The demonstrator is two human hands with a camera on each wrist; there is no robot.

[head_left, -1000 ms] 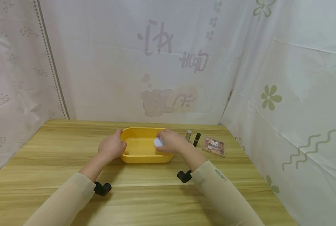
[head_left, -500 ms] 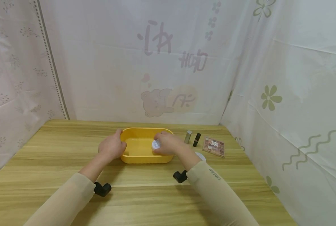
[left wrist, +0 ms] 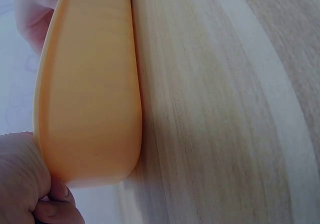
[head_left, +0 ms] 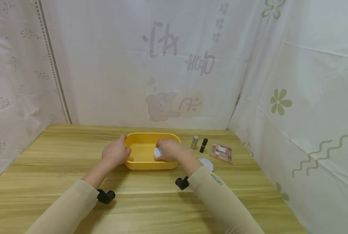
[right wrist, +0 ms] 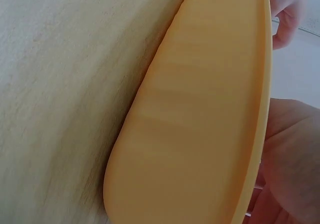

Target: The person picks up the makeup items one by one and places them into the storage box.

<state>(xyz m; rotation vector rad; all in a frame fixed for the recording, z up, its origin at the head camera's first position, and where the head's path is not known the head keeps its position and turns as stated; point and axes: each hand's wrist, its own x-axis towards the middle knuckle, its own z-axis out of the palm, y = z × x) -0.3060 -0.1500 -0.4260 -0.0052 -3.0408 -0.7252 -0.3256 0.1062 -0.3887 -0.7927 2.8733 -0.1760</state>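
A yellow plastic basin (head_left: 151, 165) stands on the wooden table. My left hand (head_left: 116, 151) grips its left end in the head view. The left wrist view shows curled fingers (left wrist: 55, 206) of that hand at the basin's corner. My right hand (head_left: 171, 150) reaches over the right part of the basin and pinches a small round white item with a marbled top (head_left: 158, 152) inside the walls. Most of that item is covered by my fingers, so its exact kind is unclear. From the right wrist, the basin wall (right wrist: 195, 108) hides the fingertips.
Right of the basin lie a silver tube (head_left: 194, 142), a black tube (head_left: 203, 145) and an eyeshadow palette (head_left: 221, 152). A flat round white disc (head_left: 206, 164) lies beside my right forearm. Patterned white cloth (head_left: 109, 81) hangs behind the table and along its sides.
My right hand has moved left inside the basin, carrying the round white item. The white disc on the table has come into view beside the forearm. My left hand has stayed put.
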